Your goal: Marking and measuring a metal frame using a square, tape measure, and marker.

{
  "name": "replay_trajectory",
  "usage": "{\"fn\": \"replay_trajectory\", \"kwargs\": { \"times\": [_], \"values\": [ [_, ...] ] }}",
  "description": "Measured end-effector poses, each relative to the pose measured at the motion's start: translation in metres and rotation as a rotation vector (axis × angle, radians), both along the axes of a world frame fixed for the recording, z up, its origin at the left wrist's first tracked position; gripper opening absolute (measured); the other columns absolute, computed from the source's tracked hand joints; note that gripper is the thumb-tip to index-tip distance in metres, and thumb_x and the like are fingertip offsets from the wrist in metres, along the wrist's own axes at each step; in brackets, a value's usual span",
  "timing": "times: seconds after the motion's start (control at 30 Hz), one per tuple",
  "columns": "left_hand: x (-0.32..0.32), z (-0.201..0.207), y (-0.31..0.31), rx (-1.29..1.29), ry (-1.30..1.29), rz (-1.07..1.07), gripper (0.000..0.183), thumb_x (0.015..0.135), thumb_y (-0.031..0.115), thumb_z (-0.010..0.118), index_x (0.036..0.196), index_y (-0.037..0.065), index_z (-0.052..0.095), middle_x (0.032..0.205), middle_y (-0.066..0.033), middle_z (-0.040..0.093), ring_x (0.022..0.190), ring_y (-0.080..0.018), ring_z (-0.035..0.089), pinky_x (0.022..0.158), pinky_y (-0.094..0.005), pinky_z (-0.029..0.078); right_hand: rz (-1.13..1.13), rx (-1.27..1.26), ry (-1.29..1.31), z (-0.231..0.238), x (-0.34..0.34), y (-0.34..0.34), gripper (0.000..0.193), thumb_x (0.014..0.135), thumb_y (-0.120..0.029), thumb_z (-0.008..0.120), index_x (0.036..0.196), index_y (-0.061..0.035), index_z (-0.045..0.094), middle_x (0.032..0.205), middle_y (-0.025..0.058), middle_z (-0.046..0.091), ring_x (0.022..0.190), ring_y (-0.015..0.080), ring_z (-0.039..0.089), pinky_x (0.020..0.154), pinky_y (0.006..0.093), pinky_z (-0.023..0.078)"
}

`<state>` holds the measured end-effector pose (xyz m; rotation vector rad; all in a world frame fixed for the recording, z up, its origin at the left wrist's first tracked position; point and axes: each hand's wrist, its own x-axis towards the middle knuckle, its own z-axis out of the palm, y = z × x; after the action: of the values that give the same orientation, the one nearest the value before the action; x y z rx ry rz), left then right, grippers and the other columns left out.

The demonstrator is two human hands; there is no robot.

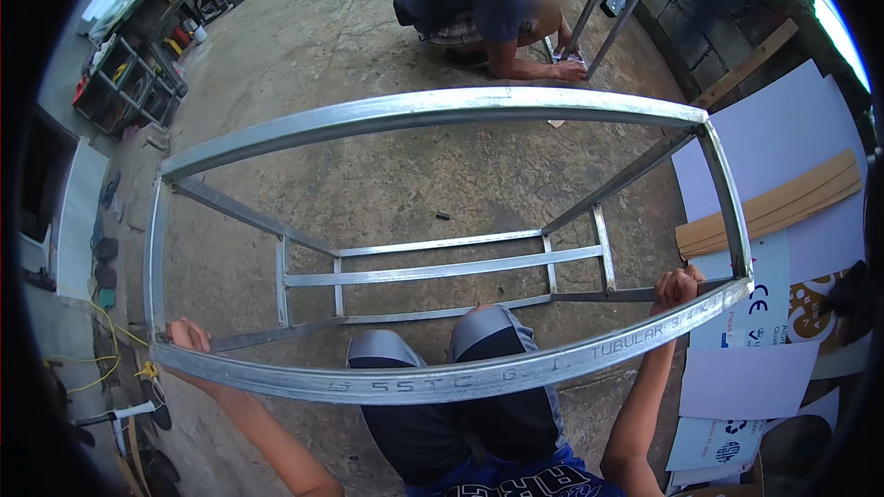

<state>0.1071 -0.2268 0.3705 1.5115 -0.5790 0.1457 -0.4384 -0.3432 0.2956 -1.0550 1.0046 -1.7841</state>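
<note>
A rectangular frame of silvery square metal tubing [442,107] stands before me, its upper rectangle closest to the camera and its legs reaching down toward the concrete floor. Lower crossbars join the legs. My left hand [191,339] is closed round the near left leg, just below the corner. On the other side, my right hand [678,288] grips the near right leg below its corner, fingers wrapped over the tube. The near top bar passes in front of my knees and partly hides my left wrist.
Across the floor a person [488,0] crouches, hands at the foot of another metal frame [608,32]. White sheets and cardboard strips [773,207] lie along the right wall. A shelf of tools [129,83] stands at the left, with a yellow cord [115,350] nearer me.
</note>
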Motion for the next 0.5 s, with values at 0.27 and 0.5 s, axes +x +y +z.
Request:
{"fn": "replay_trajectory", "kwargs": {
  "times": [0.27, 0.5],
  "values": [
    [-0.017, 0.004, -0.014, -0.089, 0.11, 0.182, 0.03, 0.07, -0.003, 0.047, 0.052, 0.013, 0.029, 0.048, 0.0037, 0.028, 0.043, -0.0049, 0.023, 0.042, -0.025, 0.015, 0.005, 0.006, -0.013, -0.005, 0.002, 0.003, 0.036, 0.08, -0.007, 0.052, 0.059, -0.0138, 0.024, 0.046, -0.0018, 0.024, 0.039, 0.0058, 0.017, 0.035, 0.023, 0.018],
    [-0.015, 0.008, -0.018, -0.151, 0.203, 0.229, 0.03, 0.068, -0.005, 0.047, 0.054, 0.014, 0.028, 0.05, 0.005, 0.029, 0.042, -0.0041, 0.026, 0.039, -0.0242, 0.016, 0.042, -0.01, 0.071, -0.014, -0.006, -0.002, 0.035, 0.082, -0.008, 0.05, 0.059, -0.0147, 0.025, 0.044, -0.0009, 0.027, 0.036, 0.006, 0.02, 0.034, 0.0232, 0.021]
  ]
}}
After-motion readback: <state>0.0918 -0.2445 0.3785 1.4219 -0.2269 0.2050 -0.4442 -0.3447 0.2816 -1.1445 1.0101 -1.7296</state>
